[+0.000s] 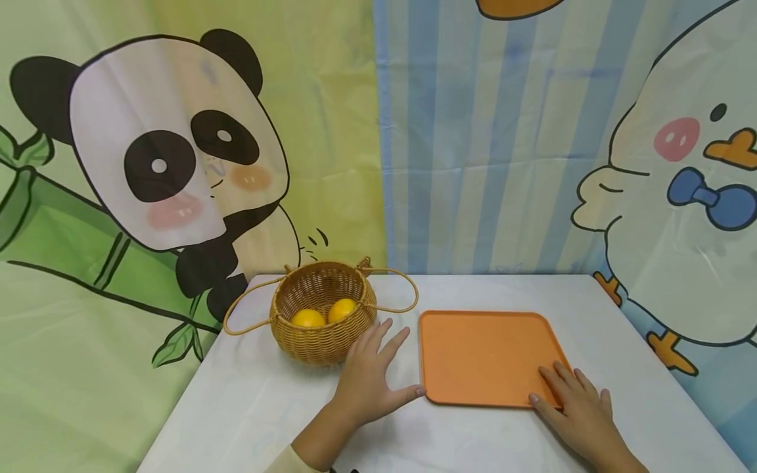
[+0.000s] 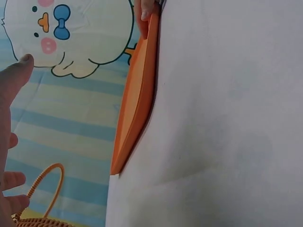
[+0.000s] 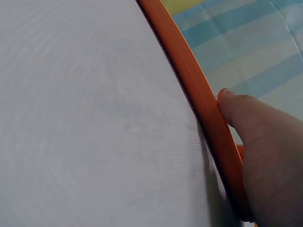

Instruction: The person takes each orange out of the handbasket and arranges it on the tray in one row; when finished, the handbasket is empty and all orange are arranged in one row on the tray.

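Orange tray (image 1: 479,358) under my right hand (image 1: 576,407), wicker basket (image 1: 322,345) beside my left hand (image 1: 368,381).
On my head feed the tray lies flat on the white table (image 1: 236,401), right of the basket; my right fingers rest over its near right corner, thumb against the rim (image 3: 201,99), not clamped round it. My left hand is spread wide and holds nothing; whether it touches the wicker I cannot tell. I judge the tray light, stiff and smooth enough to slide, best taken by opposite sides of its raised rim. The basket looks light and slightly springy, so I would cup its round body, since the two yellow fruits (image 1: 309,318) inside could roll if it tips.
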Demonstrator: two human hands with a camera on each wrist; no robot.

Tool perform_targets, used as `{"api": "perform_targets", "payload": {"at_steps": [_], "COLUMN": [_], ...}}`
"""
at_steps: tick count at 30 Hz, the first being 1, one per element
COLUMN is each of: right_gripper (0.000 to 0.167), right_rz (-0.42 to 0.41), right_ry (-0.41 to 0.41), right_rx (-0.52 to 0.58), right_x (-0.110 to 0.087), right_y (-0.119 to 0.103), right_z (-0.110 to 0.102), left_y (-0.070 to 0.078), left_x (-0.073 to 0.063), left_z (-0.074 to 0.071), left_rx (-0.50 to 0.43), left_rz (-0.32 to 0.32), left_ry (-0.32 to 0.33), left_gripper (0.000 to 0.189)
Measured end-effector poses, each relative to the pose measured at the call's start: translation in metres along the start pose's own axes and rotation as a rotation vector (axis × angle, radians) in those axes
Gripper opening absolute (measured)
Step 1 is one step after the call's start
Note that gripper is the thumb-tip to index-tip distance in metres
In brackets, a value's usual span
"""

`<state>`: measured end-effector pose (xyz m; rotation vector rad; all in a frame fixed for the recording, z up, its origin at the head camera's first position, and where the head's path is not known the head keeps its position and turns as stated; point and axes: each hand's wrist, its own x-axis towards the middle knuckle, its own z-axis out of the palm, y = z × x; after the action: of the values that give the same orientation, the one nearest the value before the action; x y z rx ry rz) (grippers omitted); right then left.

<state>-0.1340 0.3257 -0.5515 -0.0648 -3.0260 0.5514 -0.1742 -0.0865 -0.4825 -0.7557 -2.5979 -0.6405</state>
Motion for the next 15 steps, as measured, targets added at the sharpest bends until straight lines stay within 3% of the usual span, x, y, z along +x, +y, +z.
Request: {"api": "perform_targets", "payload": {"at_steps": [8,15], "right_gripper": [0.096,0.095], "right_rz": [-0.01,-0.013], "right_ry": [0.015,0.016], "right_rx": [0.002,0.01], "right_x": [-0.001,-0.002], "right_y": [0.002,0.0], "right_z": [0.001,0.0], "left_y": [-0.002,-0.007], "left_x": [0.01,0.021], "left_z": [-0.012,-0.023], "left_rx": [0.01,0.032], "left_rz": [0.058,0.113], "left_ry": [0.023,0.103], "left_gripper": [0.101,0.1]}}
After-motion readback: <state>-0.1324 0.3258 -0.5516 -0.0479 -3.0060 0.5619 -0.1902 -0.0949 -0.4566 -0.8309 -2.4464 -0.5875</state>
